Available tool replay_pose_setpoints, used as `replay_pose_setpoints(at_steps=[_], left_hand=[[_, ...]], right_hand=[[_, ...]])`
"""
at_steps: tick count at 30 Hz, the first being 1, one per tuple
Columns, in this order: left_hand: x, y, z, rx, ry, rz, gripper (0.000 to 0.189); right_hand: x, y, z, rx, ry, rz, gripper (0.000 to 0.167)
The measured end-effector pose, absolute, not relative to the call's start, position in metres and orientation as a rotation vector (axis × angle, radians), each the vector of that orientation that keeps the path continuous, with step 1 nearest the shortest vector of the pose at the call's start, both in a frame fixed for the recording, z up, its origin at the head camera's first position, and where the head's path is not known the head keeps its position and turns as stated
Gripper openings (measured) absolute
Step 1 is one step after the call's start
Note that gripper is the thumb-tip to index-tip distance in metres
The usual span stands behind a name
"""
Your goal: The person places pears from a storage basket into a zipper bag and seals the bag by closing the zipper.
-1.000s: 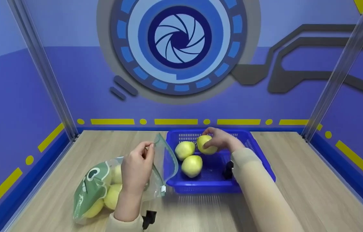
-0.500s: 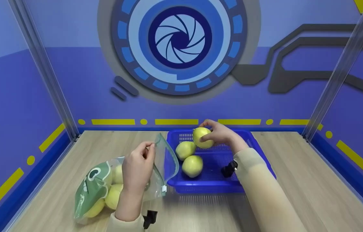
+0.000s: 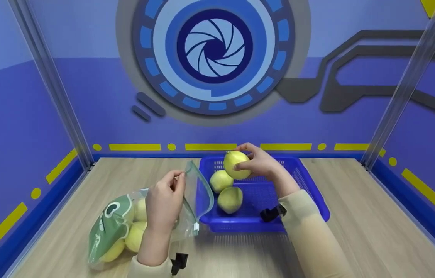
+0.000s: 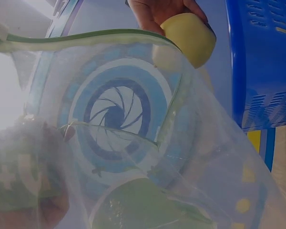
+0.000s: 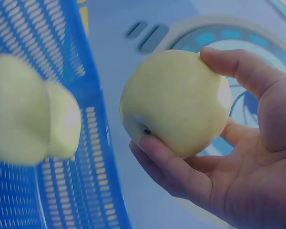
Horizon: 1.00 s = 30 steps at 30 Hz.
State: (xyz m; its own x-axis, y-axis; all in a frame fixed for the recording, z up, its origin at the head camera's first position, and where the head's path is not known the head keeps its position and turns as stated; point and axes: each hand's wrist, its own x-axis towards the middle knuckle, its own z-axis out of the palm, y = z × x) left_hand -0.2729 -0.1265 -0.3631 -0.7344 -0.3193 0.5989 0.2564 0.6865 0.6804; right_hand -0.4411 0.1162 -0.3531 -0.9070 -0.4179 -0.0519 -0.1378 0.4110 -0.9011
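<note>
My right hand (image 3: 261,164) grips a yellow-green apple (image 3: 236,164) above the back of the blue basket (image 3: 248,224). The right wrist view shows the thumb on one side of the held apple (image 5: 174,100) and the fingers curled round the other. Two more apples, a rear one (image 3: 221,181) and a front one (image 3: 230,200), lie at the basket's left side. My left hand (image 3: 164,200) pinches the rim of a clear zip bag (image 3: 111,227) with a green cartoon print, its mouth spread towards the basket. Several apples lie inside the bag, partly hidden by the print and hand.
The basket stands on a wooden table (image 3: 360,216) near the back wall (image 3: 86,100). A white zip slider (image 3: 196,226) sits on the bag's rim, close to the basket. Metal posts, such as the right one (image 3: 402,88), rise at the back corners.
My right hand has lifted its apple out of the basket's back part and carried it left, towards the bag. The left hand and the bag have stayed in place.
</note>
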Motion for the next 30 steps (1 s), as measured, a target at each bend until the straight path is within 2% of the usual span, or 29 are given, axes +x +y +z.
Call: replay_pose_setpoints(at_steps=[19, 30], left_hand=[[-0.273, -0.127, -0.364, 0.038, -2.151, -1.017, 0.013], [-0.274, -0.127, -0.365, 0.039, -2.148, -1.024, 0.013]], right_hand=[[-0.383, 0.097, -0.363, -0.602, 2.138, -1.896, 0.062], [-0.363, 0.081, -0.375, -0.637, 2.025, -2.020, 0.062]])
